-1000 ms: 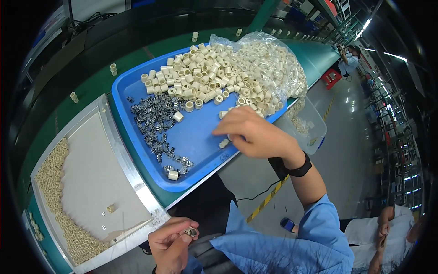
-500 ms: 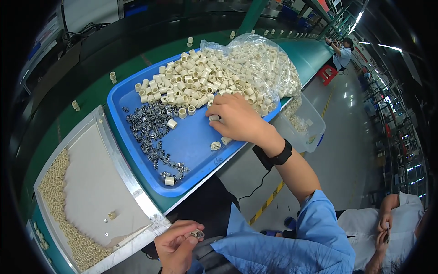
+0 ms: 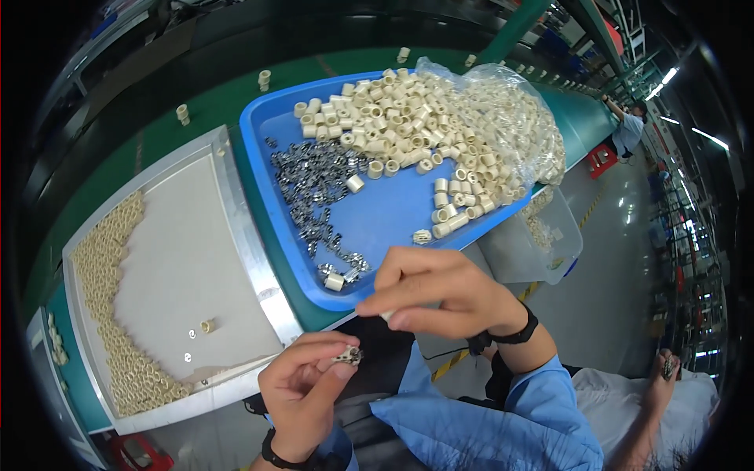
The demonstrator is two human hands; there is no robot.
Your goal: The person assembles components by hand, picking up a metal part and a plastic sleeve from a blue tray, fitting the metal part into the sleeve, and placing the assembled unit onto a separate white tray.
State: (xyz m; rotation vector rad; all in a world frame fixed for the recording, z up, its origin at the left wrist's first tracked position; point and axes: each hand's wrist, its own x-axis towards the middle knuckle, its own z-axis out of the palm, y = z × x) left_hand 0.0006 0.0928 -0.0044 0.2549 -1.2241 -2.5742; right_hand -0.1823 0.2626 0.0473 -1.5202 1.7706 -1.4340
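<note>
Low in the middle, my left hand (image 3: pixel 302 388) pinches a small cream part with dark metal pieces (image 3: pixel 350 355) between thumb and fingertips. Just above and to its right, my right hand (image 3: pixel 452 298) has thumb and fingers closed on a cream plastic sleeve (image 3: pixel 387 315); only a bit of it shows. Beyond both hands lies a blue tray (image 3: pixel 255 157). It bears a heap of cream sleeves (image 3: pixel 408 114) and a pile of shiny metal clips (image 3: pixel 314 184). One ribbed cream piece (image 3: pixel 422 236) sits near the tray's close edge.
A clear plastic bag of cream parts (image 3: pixel 510 118) rests on the tray's far right. Left of the tray, a metal-framed board (image 3: pixel 200 259) carries rows of small cream rings (image 3: pixel 106 290). A translucent bin (image 3: pixel 542 243) stands at right. A co-worker's hand (image 3: pixel 664 369) shows lower right.
My right hand has come back from the tray toward my left hand, with a cream sleeve in its fingers. My left hand keeps its part. The view has shifted, moving the tray rightward.
</note>
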